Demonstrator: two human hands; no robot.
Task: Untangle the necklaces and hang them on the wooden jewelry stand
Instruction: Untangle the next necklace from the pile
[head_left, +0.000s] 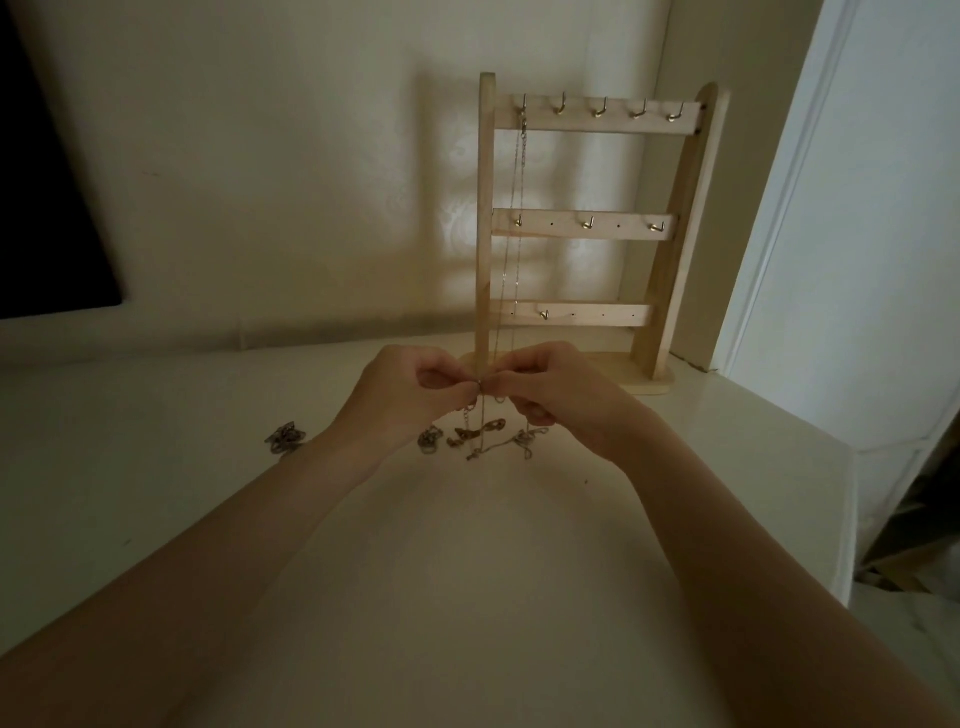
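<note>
- Wooden jewelry stand (644, 291) standing at upper centre-right of the frame, on the far edge of the table (467, 571).
- Thin chain necklace (511, 249) hanging from the top rail's leftmost hook.
- Left hand (410, 395) and right hand (556, 392) meeting at frame centre, fingers pinching a fine chain (482, 410) between them.
- Tangled necklaces (483, 436) lying just below the hands; another clump (284, 438) lying at left.

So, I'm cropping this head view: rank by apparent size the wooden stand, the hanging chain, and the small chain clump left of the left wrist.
1. Wooden stand
2. Hanging chain
3. Chain clump
</note>
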